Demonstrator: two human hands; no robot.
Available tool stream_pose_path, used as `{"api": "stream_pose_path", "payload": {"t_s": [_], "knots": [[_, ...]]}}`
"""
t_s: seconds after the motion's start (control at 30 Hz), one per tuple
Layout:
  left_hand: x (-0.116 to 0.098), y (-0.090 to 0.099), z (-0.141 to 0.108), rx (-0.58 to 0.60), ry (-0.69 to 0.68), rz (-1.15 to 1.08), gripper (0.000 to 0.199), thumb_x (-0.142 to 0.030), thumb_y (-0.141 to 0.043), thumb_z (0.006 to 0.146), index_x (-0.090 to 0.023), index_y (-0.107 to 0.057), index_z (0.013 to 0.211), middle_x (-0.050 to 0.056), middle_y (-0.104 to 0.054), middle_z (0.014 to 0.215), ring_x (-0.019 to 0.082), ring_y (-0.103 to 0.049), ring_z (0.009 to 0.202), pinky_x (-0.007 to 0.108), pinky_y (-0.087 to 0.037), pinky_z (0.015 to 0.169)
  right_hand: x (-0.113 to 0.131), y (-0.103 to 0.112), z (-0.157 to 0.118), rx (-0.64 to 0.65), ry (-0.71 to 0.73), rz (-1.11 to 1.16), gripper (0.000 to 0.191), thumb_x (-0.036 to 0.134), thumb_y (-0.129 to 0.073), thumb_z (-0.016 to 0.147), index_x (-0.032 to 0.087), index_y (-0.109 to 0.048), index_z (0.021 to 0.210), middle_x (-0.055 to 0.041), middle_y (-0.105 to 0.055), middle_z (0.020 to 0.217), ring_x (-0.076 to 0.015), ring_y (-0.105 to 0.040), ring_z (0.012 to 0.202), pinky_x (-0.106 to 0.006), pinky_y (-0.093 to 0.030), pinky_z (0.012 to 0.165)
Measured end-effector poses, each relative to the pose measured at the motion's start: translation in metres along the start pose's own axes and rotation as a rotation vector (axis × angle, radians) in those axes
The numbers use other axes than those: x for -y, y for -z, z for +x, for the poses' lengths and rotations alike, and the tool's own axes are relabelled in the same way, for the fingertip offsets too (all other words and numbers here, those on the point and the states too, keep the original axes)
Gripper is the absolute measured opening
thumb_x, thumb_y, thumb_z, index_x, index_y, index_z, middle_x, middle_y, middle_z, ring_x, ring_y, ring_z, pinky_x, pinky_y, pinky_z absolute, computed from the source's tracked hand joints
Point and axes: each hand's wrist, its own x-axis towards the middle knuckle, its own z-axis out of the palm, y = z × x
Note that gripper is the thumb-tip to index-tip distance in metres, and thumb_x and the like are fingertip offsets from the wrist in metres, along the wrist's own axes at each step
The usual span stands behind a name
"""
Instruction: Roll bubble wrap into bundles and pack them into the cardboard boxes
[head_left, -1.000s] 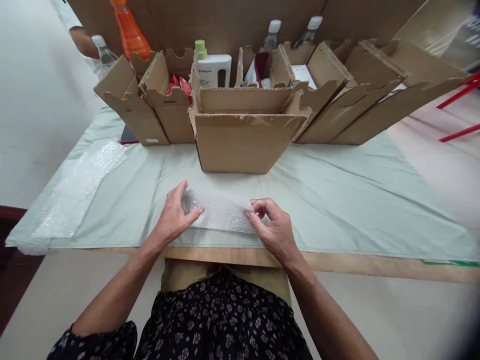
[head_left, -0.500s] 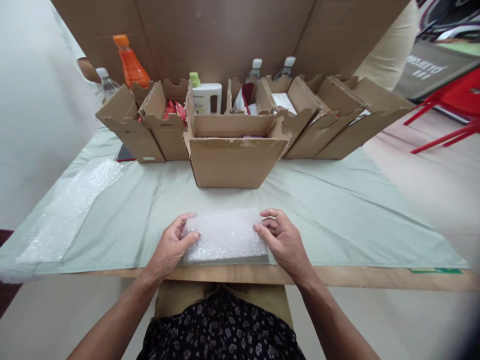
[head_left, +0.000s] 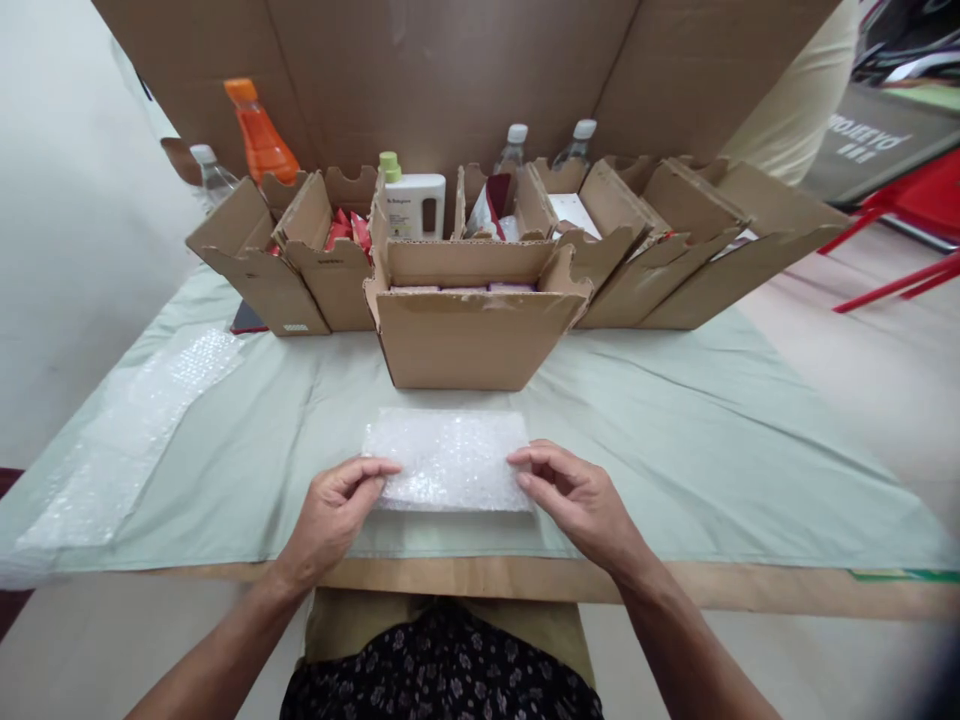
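Note:
A folded piece of bubble wrap (head_left: 454,460) lies close to the table's front edge, between my two hands. My left hand (head_left: 341,505) pinches its left edge, thumb and fingers closed on the plastic. On the opposite side my right hand (head_left: 574,495) grips the right edge between thumb and fingertips. Whether anything is inside the wrap cannot be made out. Just beyond it stands a cardboard box (head_left: 461,345) with the tops of several small packages showing inside.
Behind are several open cardboard bins (head_left: 330,290) with goods, a white jug (head_left: 415,205) and an orange bottle (head_left: 262,135). A tall cardboard panel (head_left: 450,80) rises at the back. Another bubble wrap strip (head_left: 135,430) lies left. A red chair (head_left: 915,210) stands right, beyond the table.
The bubble wrap sits slightly farther from the table's front edge. My left hand has shifted down to its lower left side, and my right hand has slid slightly lower along the right edge.

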Motion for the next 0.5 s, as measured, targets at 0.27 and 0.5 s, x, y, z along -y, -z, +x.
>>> {"api": "stream_pose_path", "payload": {"t_s": [0.27, 0.5], "knots": [[-0.077, 0.038, 0.087, -0.397, -0.721, 0.609, 0.039, -0.034, -0.063, 0.096, -0.023, -0.074, 0.131, 0.01, -0.077, 0.118, 0.032, -0.07, 0.123, 0.052, -0.047, 0.116, 0.072, 0.051, 0.077, -0.351, 0.558, -0.646, 0.036, 0.028, -0.064, 0.101, 0.028, -0.072, 0.137, -0.0115, -0.071, 0.135, -0.0325, -0.063, 0.136, -0.05, -0.05, 0.114], [-0.119, 0.045, 0.165, -0.049, -0.719, 0.717, 0.056, -0.054, -0.039, 0.103, -0.015, -0.075, 0.12, 0.011, -0.07, 0.103, 0.034, -0.064, 0.12, 0.057, -0.038, 0.117, 0.073, 0.089, 0.159, -0.074, 0.529, -0.707, 0.048, 0.051, -0.052, 0.107, 0.015, -0.074, 0.132, -0.0123, -0.071, 0.138, -0.0323, -0.063, 0.135, -0.051, -0.046, 0.114]]}}
